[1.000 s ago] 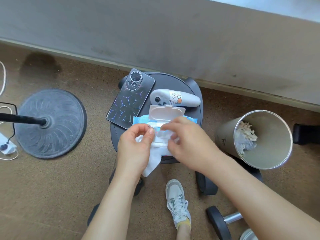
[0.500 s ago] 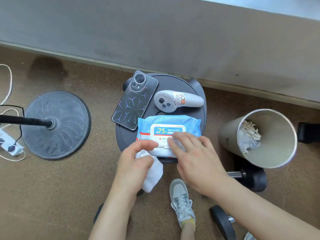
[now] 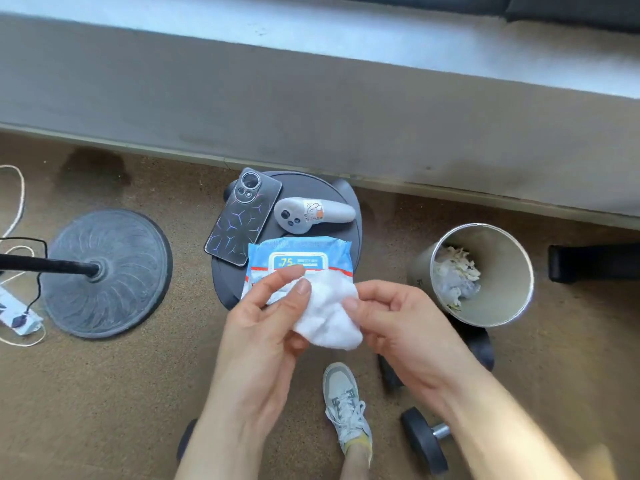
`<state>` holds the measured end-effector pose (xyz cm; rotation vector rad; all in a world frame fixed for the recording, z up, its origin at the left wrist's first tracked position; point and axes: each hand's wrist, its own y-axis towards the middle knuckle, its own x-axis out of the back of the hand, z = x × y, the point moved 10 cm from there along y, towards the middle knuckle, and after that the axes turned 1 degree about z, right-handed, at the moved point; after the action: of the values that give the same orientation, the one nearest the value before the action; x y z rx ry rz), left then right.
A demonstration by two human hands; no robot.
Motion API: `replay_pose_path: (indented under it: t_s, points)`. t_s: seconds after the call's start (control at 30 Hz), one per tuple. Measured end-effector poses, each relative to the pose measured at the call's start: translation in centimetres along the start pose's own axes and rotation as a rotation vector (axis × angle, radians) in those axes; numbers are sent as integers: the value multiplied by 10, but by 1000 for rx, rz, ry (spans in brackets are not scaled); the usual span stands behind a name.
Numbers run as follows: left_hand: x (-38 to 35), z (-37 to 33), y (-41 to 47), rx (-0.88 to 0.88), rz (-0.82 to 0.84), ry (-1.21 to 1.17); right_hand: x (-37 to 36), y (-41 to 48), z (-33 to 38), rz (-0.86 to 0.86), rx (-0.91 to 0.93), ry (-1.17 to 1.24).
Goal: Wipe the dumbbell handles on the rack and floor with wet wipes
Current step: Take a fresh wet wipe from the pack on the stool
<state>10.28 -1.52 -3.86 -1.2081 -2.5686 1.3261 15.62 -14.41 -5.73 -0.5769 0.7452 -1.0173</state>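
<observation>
Left hand (image 3: pixel 263 323) and right hand (image 3: pixel 405 327) both up in front of the chest, a white wipe (image 3: pixel 329 317) bunched between them; left thumb and fingers pinched on its near-left edge, right fingertips pinched on its right edge; neither hand loose. Looks like the sheet is being teased open or refolded into a pad, which would explain holding it by two opposite edges rather than in one fist.

Pack (image 3: pixel 301 251) lies flat on the stool (image 3: pixel 311 188), label up, flap apparently down; likely shut so the rest stay damp. Stool serves as a side table at easy reach: phone (image 3: pixel 242 218) face down at the back left, touching or overlapping the pack's corner; a grey controller (image 3: pixel 313 213) just behind the pack.

Bin (image 3: pixel 502 271) to the right of the stool, mouth toward the person, crumpled white stuff (image 3: pixel 455 275) inside; placed for dropping spent wipes without getting up, I'd say.

One dumbbell (image 3: pixel 424 441) on the floor by the right forearm, near the shoe (image 3: pixel 346 407), chrome handle partly hidden by the arm; a second dark one (image 3: pixel 483 344) mostly hidden behind the right hand, at the bin's foot. No rack in sight from here.

Stand base (image 3: pixel 107 271) well off to the left; not part of the job.

Judgement: wipe in hand, no handle touched by it yet; nearest target is the dumbbell by the shoe.
</observation>
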Motion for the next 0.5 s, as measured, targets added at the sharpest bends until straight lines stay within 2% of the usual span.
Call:
replay_pose_path:
  t_s: [0.1, 0.17, 0.23, 0.33, 0.4, 0.5]
  points:
    - [-40, 16, -36, 90, 127, -7, 22, -48, 15, -18, 36, 283]
    - [-62, 27, -65, 65, 159, 181, 45, -88, 21, -78, 57, 357]
    - [-83, 32, -97, -47, 168, 403, 78, -132, 26, -198, 120, 306]
    - [-135, 41, -163, -201, 275, 523, 126, -213, 36, -380, 253, 176]
    - [-168, 59, -213, -165, 359, 445, 154, -268, 42, -453, 331, 151]
    - [-208, 94, -287, -10, 454, 187, 193, -352, 53, -525, 425, 153]
